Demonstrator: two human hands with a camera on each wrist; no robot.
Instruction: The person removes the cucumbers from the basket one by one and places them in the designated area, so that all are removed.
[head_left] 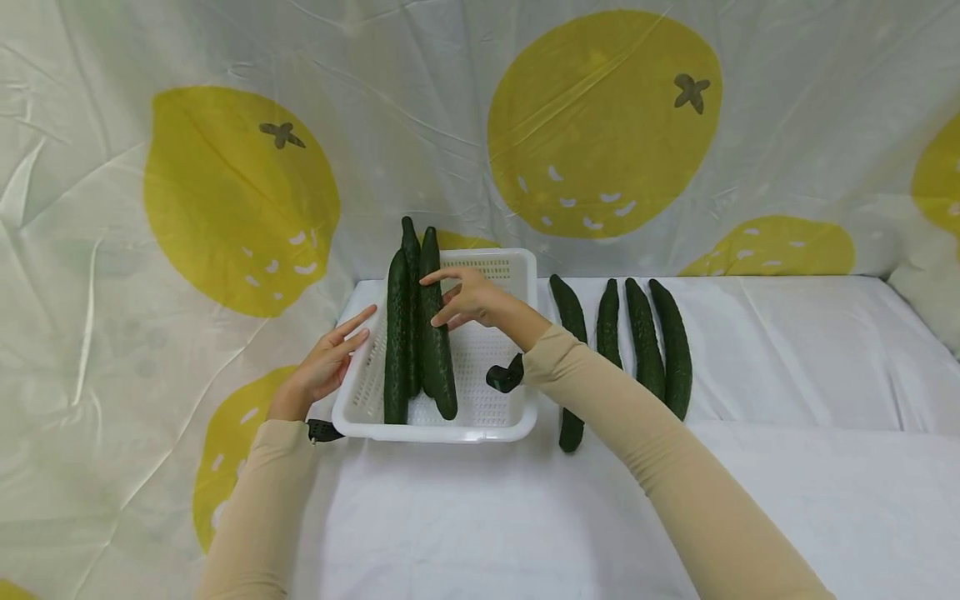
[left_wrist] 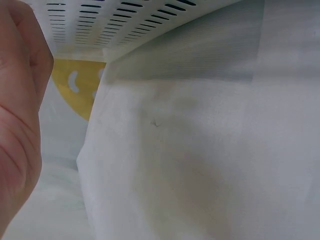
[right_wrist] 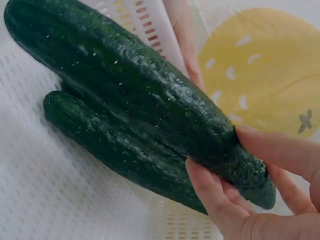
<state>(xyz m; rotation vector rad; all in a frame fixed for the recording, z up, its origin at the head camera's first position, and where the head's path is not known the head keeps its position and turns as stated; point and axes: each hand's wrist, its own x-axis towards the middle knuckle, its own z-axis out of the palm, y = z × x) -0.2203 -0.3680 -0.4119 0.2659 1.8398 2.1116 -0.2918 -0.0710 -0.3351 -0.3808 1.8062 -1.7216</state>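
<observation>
Dark-green, bumpy cucumber (head_left: 438,354), pinched between the fingers of the right hand (head_left: 471,298), leans in a white, perforated plastic basket (head_left: 435,432); beside it, fingers of the left hand (head_left: 324,365) stand apart. Arranging seems in hand; the next move likely calls for gentle release.

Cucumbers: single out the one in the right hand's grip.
The rightmost cucumber over the white basket in the head view: it alone is pinched by the right hand.
</observation>
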